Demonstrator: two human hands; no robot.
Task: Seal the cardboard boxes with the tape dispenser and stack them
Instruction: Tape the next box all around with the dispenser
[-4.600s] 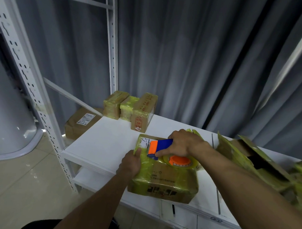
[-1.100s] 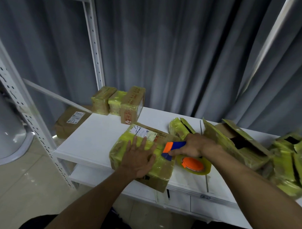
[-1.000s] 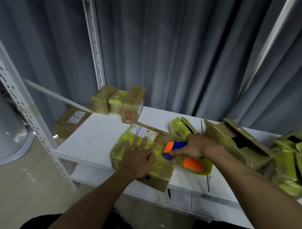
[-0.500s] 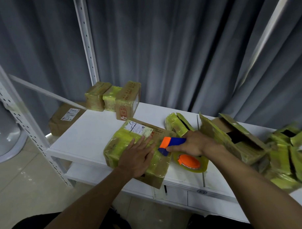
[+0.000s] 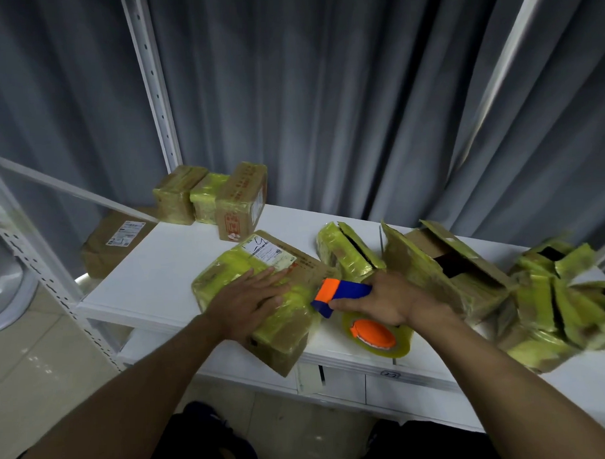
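Yellow-taped brown cardboard box [image 5: 280, 333] under flat left hand [image 5: 248, 300], white shipping label [image 5: 269, 255] illegible, right hand [image 5: 385, 296] gripping orange-blue tape dispenser [image 5: 371, 333]

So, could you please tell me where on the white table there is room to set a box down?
The table is barest at its left end, bordered by the three small boxes behind and the box under the left hand. A narrower strip lies along the curtain behind that box. Right of the tape dispenser, open boxes crowd it.

shelf-edge tag [image 5: 391, 374]: maybe "2-2" | taped box label [image 5: 268, 254]: print illegible | upright box red print [image 5: 233, 222]: illegible
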